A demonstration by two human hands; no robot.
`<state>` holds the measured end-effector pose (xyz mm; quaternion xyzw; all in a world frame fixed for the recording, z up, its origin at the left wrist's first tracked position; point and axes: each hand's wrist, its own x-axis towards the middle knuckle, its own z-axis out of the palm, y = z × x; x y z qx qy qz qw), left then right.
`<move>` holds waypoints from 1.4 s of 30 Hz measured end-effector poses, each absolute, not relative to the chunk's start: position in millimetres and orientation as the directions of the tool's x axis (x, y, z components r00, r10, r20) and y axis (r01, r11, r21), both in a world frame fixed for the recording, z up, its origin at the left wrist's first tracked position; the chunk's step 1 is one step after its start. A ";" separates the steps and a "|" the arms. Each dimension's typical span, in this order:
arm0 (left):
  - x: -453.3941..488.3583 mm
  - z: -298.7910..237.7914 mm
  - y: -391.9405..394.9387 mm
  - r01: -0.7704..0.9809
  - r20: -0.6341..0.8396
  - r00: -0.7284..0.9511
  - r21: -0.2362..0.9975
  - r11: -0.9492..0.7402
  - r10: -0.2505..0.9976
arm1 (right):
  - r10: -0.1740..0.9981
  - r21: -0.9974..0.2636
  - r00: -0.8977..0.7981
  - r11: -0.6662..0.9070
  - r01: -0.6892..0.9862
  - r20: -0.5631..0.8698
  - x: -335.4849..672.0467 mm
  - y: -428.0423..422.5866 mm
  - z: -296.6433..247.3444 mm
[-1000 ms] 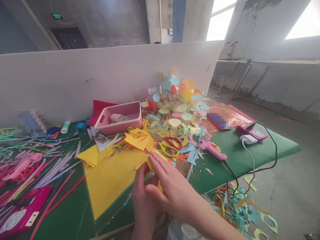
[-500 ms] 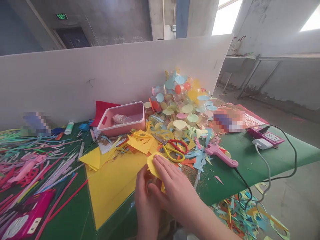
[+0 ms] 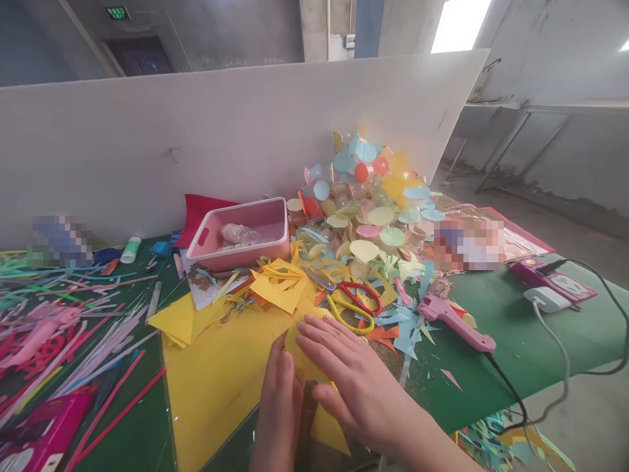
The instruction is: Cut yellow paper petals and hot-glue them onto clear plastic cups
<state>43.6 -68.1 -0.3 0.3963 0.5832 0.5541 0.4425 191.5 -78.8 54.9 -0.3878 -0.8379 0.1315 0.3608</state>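
Observation:
Low in the centre, my left hand is curled round the left side of a yellow paper disc. Most of its fingers are hidden behind the paper. My right hand lies over the disc with straight fingers, its thumb held apart below. Whatever is under the disc cannot be made out. Another piece of yellow paper shows beneath my hands. Just beyond my right fingertips lie scissors with red and yellow handles. A big yellow sheet spreads to the left of my hands.
A pink basket holds clear plastic bottles. Behind the scissors rises a pile of clear plastic pieces with coloured paper discs. A pink glue gun and a power strip trail cables at right. Pipe cleaners cover the left.
My right hand's fingers have straightened and spread over the yellow disc, with its thumb now away from my left hand. The view has shifted, and the table appears slightly nearer.

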 end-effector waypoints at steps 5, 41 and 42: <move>44.8 8.9 -70.7 -0.113 -0.218 -0.204 0.974 0.199 0.954 | 0.725 -0.545 -0.300 0.673 0.500 0.620 196.3 -77.1 56.4; 32.0 54.3 -48.7 -0.192 -0.201 -0.458 0.974 0.124 0.866 | 0.969 -0.903 -0.174 -0.089 0.421 -0.177 222.0 -45.5 80.3; 33.0 55.1 -49.3 -0.193 -0.208 -0.467 0.973 0.130 0.860 | 0.959 -0.895 -0.199 -0.096 0.437 -0.200 223.3 -49.2 82.5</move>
